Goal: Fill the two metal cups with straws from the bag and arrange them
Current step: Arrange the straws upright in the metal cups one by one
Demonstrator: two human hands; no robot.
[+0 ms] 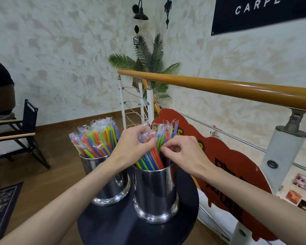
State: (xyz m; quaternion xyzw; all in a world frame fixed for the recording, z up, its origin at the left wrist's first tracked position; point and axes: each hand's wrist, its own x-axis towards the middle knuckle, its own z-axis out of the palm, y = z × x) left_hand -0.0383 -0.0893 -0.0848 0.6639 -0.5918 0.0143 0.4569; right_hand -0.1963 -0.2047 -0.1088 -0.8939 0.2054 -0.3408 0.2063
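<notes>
Straws (149, 160) stand bunched in the nearer metal cup (155, 191), left hand (132, 147) fingers curled round their tops, right hand (182, 152) fingertips pinching one beside them, seemingly to even the spread.

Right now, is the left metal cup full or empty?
Full: the left metal cup stands upright, and wrapped coloured straws crowd out above its rim.

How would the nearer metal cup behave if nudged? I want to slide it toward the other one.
The nearer metal cup would probably slide easily: polished steel on a smooth round black table. Its flared base should resist tipping, though the straws held by both hands lean and stand tall, so push it low.
</notes>
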